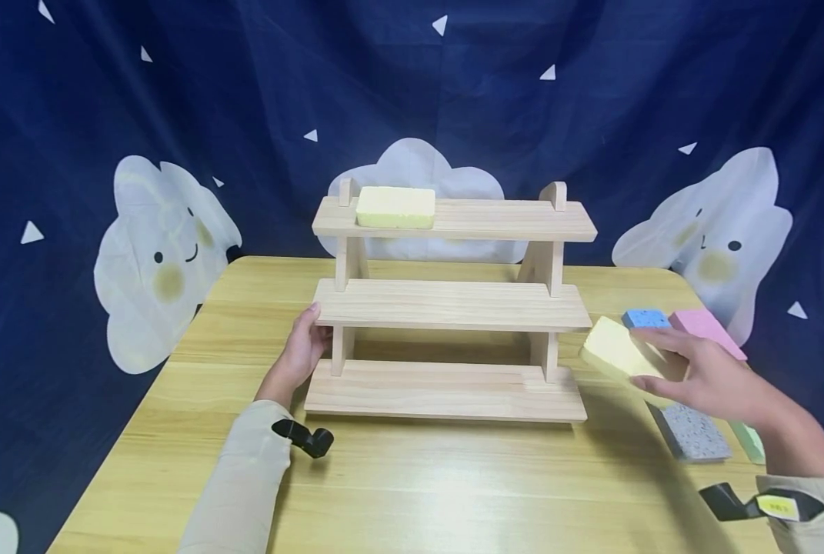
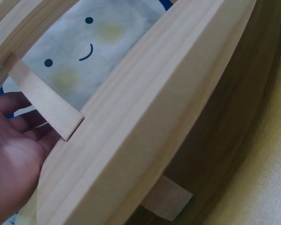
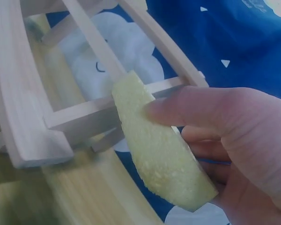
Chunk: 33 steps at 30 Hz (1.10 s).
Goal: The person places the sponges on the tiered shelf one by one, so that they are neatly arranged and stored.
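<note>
A three-tier wooden shelf [image 1: 453, 305] stands on the table. My left hand [image 1: 305, 355] holds its left side, the thumb at the end of the middle board and the fingers reaching behind the upright [image 2: 44, 98]. Right of the shelf, my right hand [image 1: 719, 377] grips a pale yellow sponge [image 1: 619, 350] between thumb and fingers, tilted and raised over other sponges. In the right wrist view the thumb presses the face of the yellow sponge [image 3: 157, 145]. Another yellow sponge [image 1: 395, 208] lies on the top board, toward its left end.
Below and beyond the right hand lie a blue sponge [image 1: 645, 318], a pink sponge [image 1: 708, 332], a speckled grey sponge [image 1: 692, 432] and a partly hidden green one [image 1: 749, 441]. A dark blue curtain [image 1: 259, 100] with cloud prints hangs behind the wooden table [image 1: 412, 485].
</note>
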Each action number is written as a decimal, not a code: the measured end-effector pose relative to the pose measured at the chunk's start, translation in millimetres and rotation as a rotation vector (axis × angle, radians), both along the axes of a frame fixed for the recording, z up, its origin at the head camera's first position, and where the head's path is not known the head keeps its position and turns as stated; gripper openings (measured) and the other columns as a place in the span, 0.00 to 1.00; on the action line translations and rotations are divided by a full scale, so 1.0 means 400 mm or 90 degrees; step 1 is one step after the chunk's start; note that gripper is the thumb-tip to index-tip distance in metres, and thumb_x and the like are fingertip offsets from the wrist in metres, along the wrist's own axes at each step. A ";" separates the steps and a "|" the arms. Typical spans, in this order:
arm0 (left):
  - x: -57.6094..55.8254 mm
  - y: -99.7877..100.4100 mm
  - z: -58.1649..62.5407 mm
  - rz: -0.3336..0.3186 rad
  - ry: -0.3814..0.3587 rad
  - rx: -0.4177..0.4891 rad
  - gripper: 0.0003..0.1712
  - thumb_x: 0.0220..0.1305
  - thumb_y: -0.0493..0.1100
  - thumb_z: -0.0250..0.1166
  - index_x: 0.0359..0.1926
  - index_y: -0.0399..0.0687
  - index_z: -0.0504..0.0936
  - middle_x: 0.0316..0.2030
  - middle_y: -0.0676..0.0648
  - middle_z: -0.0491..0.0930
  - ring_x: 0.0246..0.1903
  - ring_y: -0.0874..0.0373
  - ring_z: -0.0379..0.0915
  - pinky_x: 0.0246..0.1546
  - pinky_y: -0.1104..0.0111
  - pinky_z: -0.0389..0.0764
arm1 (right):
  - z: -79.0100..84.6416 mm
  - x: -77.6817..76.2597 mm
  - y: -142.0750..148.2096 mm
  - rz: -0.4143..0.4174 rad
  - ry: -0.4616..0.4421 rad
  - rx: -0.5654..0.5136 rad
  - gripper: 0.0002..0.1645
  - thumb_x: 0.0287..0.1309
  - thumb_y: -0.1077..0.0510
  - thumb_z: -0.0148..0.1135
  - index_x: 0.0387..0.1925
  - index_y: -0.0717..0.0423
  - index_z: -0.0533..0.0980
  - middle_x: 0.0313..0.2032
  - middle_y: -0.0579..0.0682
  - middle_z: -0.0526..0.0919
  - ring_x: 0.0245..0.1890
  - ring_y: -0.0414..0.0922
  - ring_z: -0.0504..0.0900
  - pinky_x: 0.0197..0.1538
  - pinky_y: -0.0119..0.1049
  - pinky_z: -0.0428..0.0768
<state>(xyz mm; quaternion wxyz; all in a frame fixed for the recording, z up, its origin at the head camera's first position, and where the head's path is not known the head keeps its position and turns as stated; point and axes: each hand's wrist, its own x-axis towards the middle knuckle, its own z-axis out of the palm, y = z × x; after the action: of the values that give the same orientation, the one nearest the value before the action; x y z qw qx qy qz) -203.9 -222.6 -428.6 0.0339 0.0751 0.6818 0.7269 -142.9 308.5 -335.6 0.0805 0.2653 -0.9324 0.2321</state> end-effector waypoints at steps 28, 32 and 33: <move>-0.006 0.001 -0.005 0.006 -0.031 0.015 0.37 0.71 0.59 0.29 0.72 0.41 0.48 0.63 0.35 0.57 0.62 0.49 0.56 0.61 0.57 0.59 | 0.106 -0.056 -0.002 0.139 -0.031 0.061 0.35 0.40 0.59 0.76 0.54 0.56 0.75 0.51 0.38 0.77 0.46 0.23 0.70 0.46 0.14 0.65; -0.007 0.000 -0.007 0.009 -0.037 0.024 0.36 0.71 0.58 0.29 0.72 0.43 0.48 0.63 0.36 0.57 0.63 0.49 0.56 0.61 0.57 0.59 | 0.139 -0.069 -0.020 0.142 -0.048 0.066 0.34 0.44 0.59 0.74 0.56 0.55 0.73 0.46 0.41 0.76 0.22 0.28 0.69 0.31 0.20 0.67; -0.008 -0.001 -0.008 0.009 -0.041 0.025 0.36 0.71 0.58 0.28 0.72 0.43 0.47 0.63 0.36 0.57 0.63 0.49 0.55 0.61 0.57 0.58 | 0.149 -0.072 -0.025 0.143 -0.068 0.058 0.34 0.46 0.60 0.72 0.57 0.55 0.72 0.46 0.43 0.75 0.16 0.29 0.67 0.26 0.21 0.67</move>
<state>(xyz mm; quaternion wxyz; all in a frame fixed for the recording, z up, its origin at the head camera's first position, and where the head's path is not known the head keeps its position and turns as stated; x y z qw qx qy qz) -206.9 -222.9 -431.8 0.0488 0.0476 0.6664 0.7424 -171.8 298.6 -276.0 -0.0080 0.3583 -0.9094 0.2112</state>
